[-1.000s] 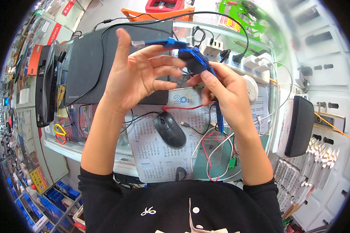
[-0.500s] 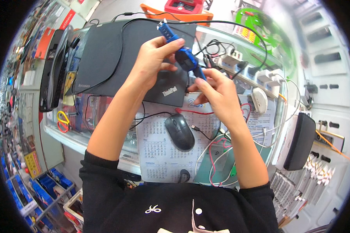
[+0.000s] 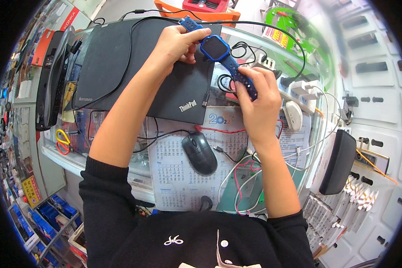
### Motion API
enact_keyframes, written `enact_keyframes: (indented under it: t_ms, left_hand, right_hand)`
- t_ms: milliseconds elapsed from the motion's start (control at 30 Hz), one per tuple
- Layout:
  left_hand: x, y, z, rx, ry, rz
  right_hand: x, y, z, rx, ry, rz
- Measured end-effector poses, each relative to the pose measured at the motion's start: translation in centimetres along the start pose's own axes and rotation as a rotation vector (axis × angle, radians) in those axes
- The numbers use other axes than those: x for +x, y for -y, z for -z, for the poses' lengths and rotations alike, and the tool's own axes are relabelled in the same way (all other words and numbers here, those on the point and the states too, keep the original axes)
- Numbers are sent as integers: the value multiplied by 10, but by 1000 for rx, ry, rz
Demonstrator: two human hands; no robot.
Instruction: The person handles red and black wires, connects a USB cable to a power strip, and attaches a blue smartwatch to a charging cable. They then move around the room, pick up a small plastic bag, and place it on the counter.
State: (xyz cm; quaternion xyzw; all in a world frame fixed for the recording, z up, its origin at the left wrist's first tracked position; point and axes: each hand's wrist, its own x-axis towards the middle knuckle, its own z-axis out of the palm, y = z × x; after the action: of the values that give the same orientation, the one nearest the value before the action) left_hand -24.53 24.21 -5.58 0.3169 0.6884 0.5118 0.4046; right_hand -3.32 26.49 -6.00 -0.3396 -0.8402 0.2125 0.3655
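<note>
I hold a blue smartwatch with a dark square screen stretched between both hands over a closed black laptop. My left hand pinches the far strap end and the case's left side. My right hand grips the near blue strap, which runs diagonally down to the right. The screen faces up and is dark.
A black mouse lies on a paper calendar sheet on the glass counter. Black, white and red cables tangle at the right, near white plugs. A second dark device stands at the left, and a black pad at the right.
Both hands have moved away from me with the watch, out over the laptop. The watch has been pulled straighter, its screen turned up.
</note>
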Motion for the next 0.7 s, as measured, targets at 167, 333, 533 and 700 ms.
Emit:
enact_keyframes:
  t_ms: [167, 333, 533, 700]
  left_hand:
    - [6, 1, 9, 31, 26, 59]
    - [4, 4, 28, 149, 51, 18]
    - [3, 21, 14, 665, -175, -747]
    - [3, 23, 6, 1026, -171, -789]
  right_hand:
    - [21, -17, 4, -71, 41, 66]
    - [22, -23, 2, -101, 104, 122]
    - [18, -25, -1, -17, 98, 52]
    - [23, -29, 9, -47, 113, 79]
